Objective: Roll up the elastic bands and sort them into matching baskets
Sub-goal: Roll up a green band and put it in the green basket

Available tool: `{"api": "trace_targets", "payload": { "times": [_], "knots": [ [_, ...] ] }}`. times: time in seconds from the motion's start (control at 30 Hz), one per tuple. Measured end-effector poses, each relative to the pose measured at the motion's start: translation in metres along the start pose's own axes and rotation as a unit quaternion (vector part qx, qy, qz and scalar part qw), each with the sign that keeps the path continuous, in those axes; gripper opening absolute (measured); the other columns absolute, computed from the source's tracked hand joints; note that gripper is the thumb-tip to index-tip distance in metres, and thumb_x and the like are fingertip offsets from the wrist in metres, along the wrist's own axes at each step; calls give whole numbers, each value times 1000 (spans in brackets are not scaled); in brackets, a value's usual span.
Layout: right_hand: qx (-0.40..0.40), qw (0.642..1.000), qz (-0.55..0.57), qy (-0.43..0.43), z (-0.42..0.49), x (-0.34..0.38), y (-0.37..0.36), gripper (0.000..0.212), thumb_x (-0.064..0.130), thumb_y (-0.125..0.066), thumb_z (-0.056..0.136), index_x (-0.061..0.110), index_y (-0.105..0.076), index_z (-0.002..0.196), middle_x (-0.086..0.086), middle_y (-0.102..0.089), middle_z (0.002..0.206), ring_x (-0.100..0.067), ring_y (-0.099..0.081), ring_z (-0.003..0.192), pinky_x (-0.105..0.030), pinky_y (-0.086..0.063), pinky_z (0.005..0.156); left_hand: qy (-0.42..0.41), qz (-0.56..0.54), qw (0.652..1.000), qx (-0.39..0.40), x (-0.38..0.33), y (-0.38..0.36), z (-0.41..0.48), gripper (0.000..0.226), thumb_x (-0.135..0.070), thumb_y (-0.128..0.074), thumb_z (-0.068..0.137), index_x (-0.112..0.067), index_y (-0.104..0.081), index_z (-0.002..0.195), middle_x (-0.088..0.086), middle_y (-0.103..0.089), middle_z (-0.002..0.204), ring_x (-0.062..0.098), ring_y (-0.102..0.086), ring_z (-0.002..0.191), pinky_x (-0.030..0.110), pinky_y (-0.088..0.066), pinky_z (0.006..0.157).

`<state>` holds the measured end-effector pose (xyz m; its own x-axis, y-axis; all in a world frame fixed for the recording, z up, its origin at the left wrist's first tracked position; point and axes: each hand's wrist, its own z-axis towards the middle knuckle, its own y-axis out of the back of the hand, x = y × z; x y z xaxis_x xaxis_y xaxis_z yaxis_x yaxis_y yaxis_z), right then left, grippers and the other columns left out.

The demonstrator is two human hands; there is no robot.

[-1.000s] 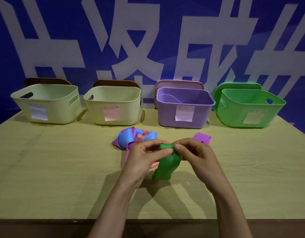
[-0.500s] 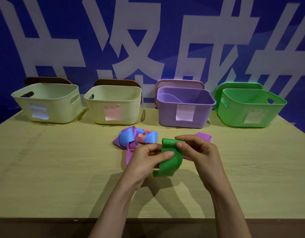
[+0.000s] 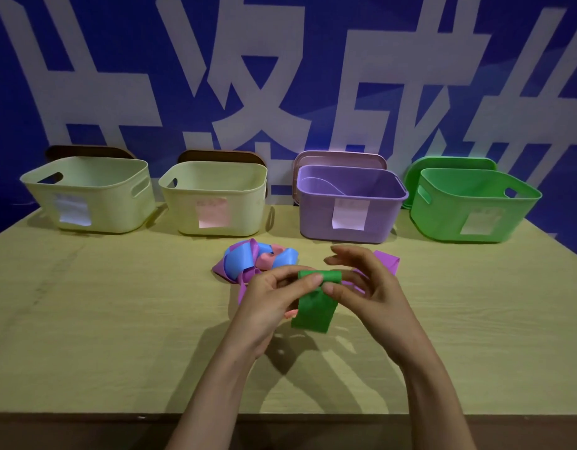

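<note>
1. Half a second ago the right hand (image 3: 371,293) had its fingers (image 3: 348,254) curled over the top of the green band (image 3: 313,311). They are now lifted and spread above it, and the rolled top edge shows bare.
2. The left hand (image 3: 274,300) pinches the roll's left end between thumb and forefinger, with its other fingers curled beneath.
3. The right hand holds the roll's right side, thumb pressed on the front just under the roll and one fingertip showing behind it.
4. The green band sits between the two hands over the bench (image 3: 118,319). Its loose tail hangs toward 6 o'clock; I cannot tell whether it touches the bench.
5. A pile (image 3: 257,259) of purple, blue and pink bands lies at 11 o'clock from the hands. A purple band (image 3: 386,259) lies at 1 o'clock, partly behind the right hand.
6. Four labelled baskets line the far edge at 12 o'clock: left cream basket (image 3: 85,193), second cream basket (image 3: 212,196), purple basket (image 3: 352,206) and green basket (image 3: 472,209).
7. A pale curved outline shows inside the purple basket, though I cannot tell what it is. The walls hide the floors of the other baskets.
</note>
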<state>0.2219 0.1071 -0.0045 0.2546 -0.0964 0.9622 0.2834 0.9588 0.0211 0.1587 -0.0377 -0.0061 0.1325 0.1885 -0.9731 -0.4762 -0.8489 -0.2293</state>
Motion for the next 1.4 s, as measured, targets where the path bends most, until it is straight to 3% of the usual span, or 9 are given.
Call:
{"api": "trace_targets", "payload": {
  "times": [0.1, 0.23, 0.47, 0.6, 0.73, 0.93, 1.13, 1.23, 1.4],
  "knots": [
    [1, 999, -18, -38, 0, -1, 0, 32, 30, -64, 78, 15, -63, 106, 1, -69, 92, -9, -64, 86, -23, -53, 78, -2, 17, 1000, -5, 0, 2, 1, 18, -10, -74, 74, -11, -74, 92, 3, -72, 86, 14, -68, 85, 30, -52, 82],
    [8, 999, -38, -29, 1, -2, 0, 6, 12, -64, 86, 8, -69, 88, -1, -70, 80, -5, -61, 75, -17, -49, 67, -14, 24, 999, -17, 1, 1, 1, 20, -3, -76, 71, -10, -74, 90, 8, -73, 85, 14, -68, 83, 24, -55, 76],
    [-39, 999, 25, -19, 3, -2, -2, 6, 6, -67, 82, 10, -71, 84, 0, -72, 77, -5, -65, 75, -16, -49, 65, -12, 6, 1000, 15, 0, 1, 1, 30, -7, -72, 77, -11, -69, 106, 3, -73, 93, 14, -69, 90, 25, -56, 77],
    [-68, 995, 65, -36, 5, 0, -3, 12, 19, -69, 74, 12, -71, 83, 1, -72, 79, -8, -65, 77, -22, -52, 67, 18, 32, 998, 58, 3, 2, -1, 25, -13, -67, 82, -8, -68, 107, 7, -74, 100, 15, -70, 93, 24, -56, 78],
    [-77, 994, 63, -37, 6, 1, -3, 10, 25, -70, 70, 21, -74, 78, -1, -72, 84, -15, -66, 83, -33, -54, 74, 27, 28, 999, 38, 6, 1, 0, 20, -8, -67, 81, -2, -70, 100, 13, -74, 95, 18, -71, 87, 24, -57, 75],
    [-87, 994, 59, -12, 3, 1, -4, 16, 5, -74, 70, 16, -72, 81, -1, -73, 80, -10, -69, 75, -24, -55, 70, 33, 20, 999, 31, 3, 0, 0, 25, -7, -73, 73, -5, -71, 99, 12, -74, 94, 20, -71, 88, 28, -57, 78],
    [-70, 997, 33, 21, 3, -1, -2, 26, -13, -73, 66, 9, -69, 78, 5, -72, 80, -6, -67, 79, -19, -53, 74, 22, 1, 999, 34, 2, -2, -2, 41, -25, -73, 64, -6, -71, 100, 13, -74, 96, 20, -70, 92, 26, -56, 79],
    [-38, 998, 32, 37, 4, 0, -2, 26, -19, -70, 65, 3, -66, 77, 5, -71, 79, -6, -67, 81, -16, -52, 73, 29, -1, 1000, -1, 2, -3, -1, 51, -44, -72, 61, -8, -73, 98, 14, -73, 98, 23, -70, 94, 35, -53, 84],
    [-11, 999, 46, 13, 1, 2, -2, 26, -12, -72, 68, 4, -65, 88, 5, -72, 85, -4, -67, 86, -15, -51, 74, 23, -7, 1000, -2, 1, -3, -2, 36, -33, -69, 72, -8, -74, 97, 12, -74, 93, 20, -70, 88, 29, -55, 77]
  ]
}}
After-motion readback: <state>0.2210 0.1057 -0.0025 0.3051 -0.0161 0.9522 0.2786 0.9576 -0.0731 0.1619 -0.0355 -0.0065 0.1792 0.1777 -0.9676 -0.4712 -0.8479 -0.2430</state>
